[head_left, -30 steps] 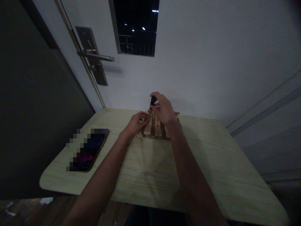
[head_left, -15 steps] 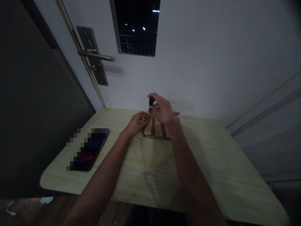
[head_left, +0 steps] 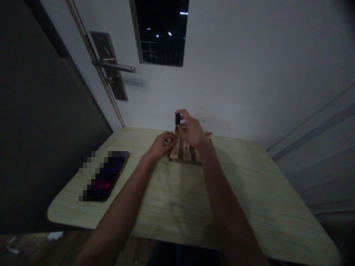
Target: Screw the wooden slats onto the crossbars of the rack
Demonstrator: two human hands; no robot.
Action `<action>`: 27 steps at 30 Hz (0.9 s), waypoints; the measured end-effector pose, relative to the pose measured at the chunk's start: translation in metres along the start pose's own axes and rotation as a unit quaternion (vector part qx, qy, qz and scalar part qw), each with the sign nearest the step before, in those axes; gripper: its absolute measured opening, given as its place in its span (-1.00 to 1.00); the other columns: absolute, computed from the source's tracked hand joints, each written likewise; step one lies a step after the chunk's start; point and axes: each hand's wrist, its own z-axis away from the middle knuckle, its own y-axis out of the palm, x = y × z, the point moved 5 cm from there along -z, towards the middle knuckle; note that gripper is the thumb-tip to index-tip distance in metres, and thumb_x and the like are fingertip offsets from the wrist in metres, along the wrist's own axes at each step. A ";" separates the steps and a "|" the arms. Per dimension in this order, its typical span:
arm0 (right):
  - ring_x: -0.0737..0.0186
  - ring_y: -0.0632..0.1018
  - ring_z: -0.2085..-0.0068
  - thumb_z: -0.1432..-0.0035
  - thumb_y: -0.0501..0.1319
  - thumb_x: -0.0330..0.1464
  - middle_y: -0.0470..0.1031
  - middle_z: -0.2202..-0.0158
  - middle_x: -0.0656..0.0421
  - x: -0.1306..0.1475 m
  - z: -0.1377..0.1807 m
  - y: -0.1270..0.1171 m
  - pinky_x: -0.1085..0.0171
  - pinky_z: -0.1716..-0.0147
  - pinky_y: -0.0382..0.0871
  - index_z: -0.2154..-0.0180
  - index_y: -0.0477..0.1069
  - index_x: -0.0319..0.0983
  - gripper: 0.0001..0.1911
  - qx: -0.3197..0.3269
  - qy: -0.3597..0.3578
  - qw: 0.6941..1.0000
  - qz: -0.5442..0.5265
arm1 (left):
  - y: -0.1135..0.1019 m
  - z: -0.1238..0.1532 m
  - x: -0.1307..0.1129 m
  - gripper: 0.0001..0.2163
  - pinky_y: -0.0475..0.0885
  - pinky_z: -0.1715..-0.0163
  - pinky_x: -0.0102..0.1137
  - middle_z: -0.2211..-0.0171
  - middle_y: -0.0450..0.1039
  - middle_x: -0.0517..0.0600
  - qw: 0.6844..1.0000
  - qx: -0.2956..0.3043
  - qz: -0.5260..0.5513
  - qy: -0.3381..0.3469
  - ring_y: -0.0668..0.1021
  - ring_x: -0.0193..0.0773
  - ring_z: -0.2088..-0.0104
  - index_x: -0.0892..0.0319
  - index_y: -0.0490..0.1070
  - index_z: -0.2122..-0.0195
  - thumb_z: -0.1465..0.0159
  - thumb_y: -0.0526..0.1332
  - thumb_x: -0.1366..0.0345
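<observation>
On the table (head_left: 166, 207), we judge that the slatted wooden pallet (head_left: 186, 149) could skid if our push comes at a slant. The black-handled screwdriver (head_left: 178, 120) might then slip sideways and jab our left hand (head_left: 161, 144), whose fingertips sit right by its shaft. That hand is half curled, thumb and forefinger almost meeting over the leftmost slat; whether they pinch the shaft, a screw or neither, we cannot tell. A little farther off, our right hand (head_left: 191, 129) grasps the screwdriver's handle between thumb and fingers, nearly upright, before the door (head_left: 235, 81)
</observation>
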 end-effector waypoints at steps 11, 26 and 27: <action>0.26 0.51 0.36 -0.04 0.06 -0.54 0.44 0.22 0.11 -0.004 0.000 -0.001 0.27 0.38 0.42 0.01 0.14 -0.16 -0.55 -0.015 0.015 1.000 0.003 | 0.001 0.000 0.004 -0.87 0.43 0.21 -0.35 0.15 0.44 0.07 1.000 0.000 -0.006 0.007 0.50 -0.24 0.17 0.19 0.45 0.27 -0.20 0.18 0.28; 0.20 0.48 0.25 -0.05 0.09 -0.54 0.42 0.24 0.13 -0.006 -0.001 -0.001 0.19 0.22 0.39 0.02 0.22 -0.13 -0.57 -0.043 -0.003 0.999 0.031 | 0.001 0.000 0.002 -0.85 0.43 0.22 -0.37 0.14 0.43 0.07 1.000 0.006 -0.012 0.008 0.50 -0.24 0.15 0.19 0.47 0.25 -0.21 0.18 0.28; 0.19 0.47 0.23 -0.05 0.10 -0.54 0.42 0.24 0.12 -0.006 0.000 -0.001 0.18 0.20 0.39 0.03 0.22 -0.14 -0.58 -0.047 -0.004 0.998 0.033 | 0.001 0.000 0.002 -0.85 0.43 0.21 -0.36 0.14 0.43 0.07 1.000 0.008 -0.016 0.009 0.50 -0.23 0.14 0.19 0.47 0.25 -0.21 0.18 0.28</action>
